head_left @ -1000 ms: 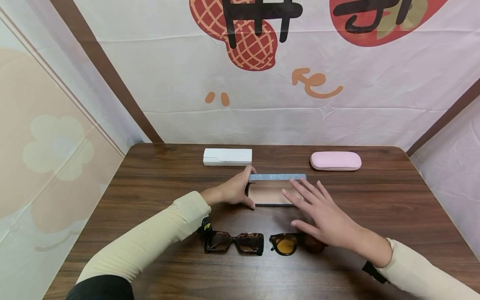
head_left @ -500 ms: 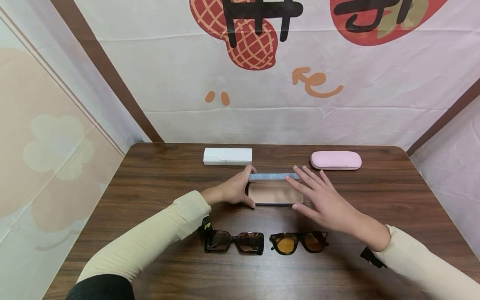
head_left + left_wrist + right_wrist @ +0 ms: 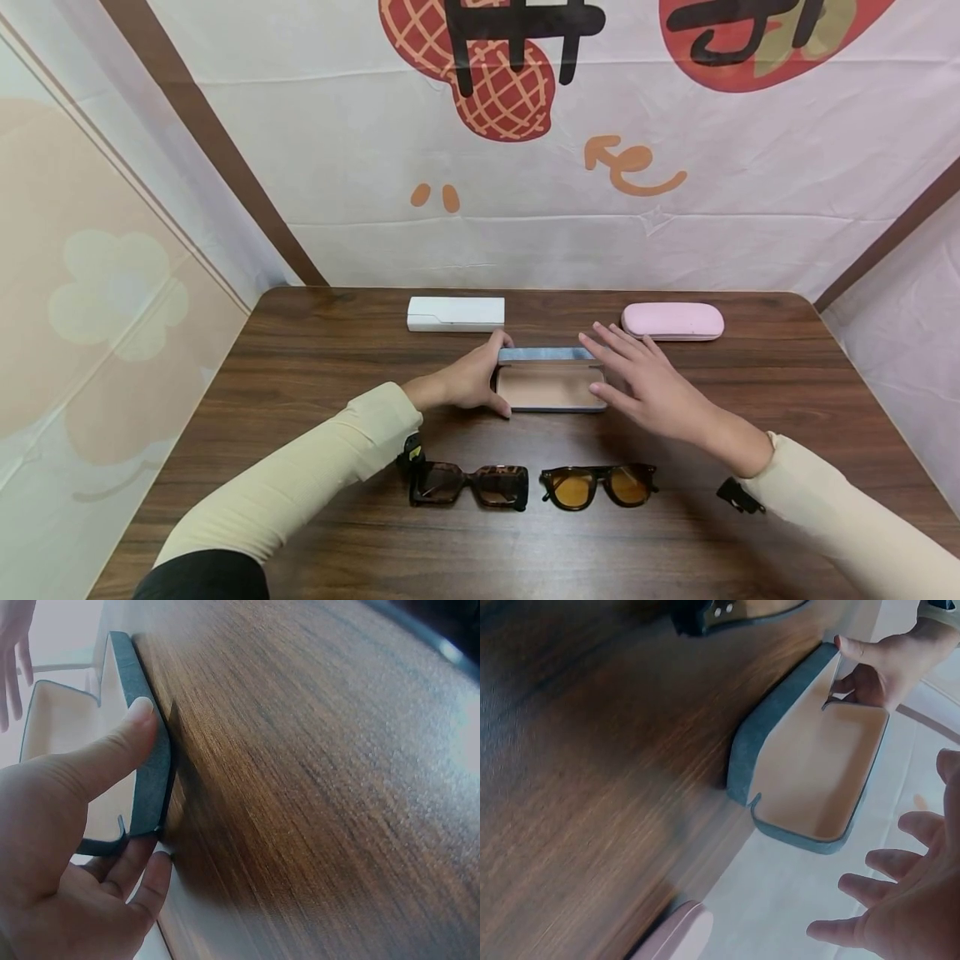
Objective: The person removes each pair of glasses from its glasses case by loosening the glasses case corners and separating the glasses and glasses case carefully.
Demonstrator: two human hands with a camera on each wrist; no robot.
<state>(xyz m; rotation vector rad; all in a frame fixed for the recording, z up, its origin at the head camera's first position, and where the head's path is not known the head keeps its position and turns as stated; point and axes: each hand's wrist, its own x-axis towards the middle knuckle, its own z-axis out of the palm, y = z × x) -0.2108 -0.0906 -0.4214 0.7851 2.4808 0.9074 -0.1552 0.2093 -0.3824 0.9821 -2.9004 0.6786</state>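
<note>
A blue-grey glasses case (image 3: pixel 551 389) stands open on the table, its lid raised and beige lining showing. My left hand (image 3: pixel 467 377) grips the case's left end; in the left wrist view its thumb lies along the front wall, with fingers curled beneath the end. Nothing lies in the part of the case (image 3: pixel 829 769) that shows in the right wrist view. At the case's right end hovers my right hand (image 3: pixel 656 385), fingers spread and holding nothing. Nearer me lie tortoiseshell rectangular sunglasses (image 3: pixel 498 485) and dark-framed sunglasses with amber lenses (image 3: pixel 573 490), side by side.
Behind the case, a white oblong case (image 3: pixel 456 313) lies closed near the table's far edge. A closed pink glasses case (image 3: pixel 672 322) sits at the back right, just beyond my right fingertips. A printed cloth (image 3: pixel 360 250) hangs behind the wooden table (image 3: pixel 337 350).
My right hand has moved away from me, uncovering the amber sunglasses and the front right corner of the open case. My left hand and the case have stayed put.
</note>
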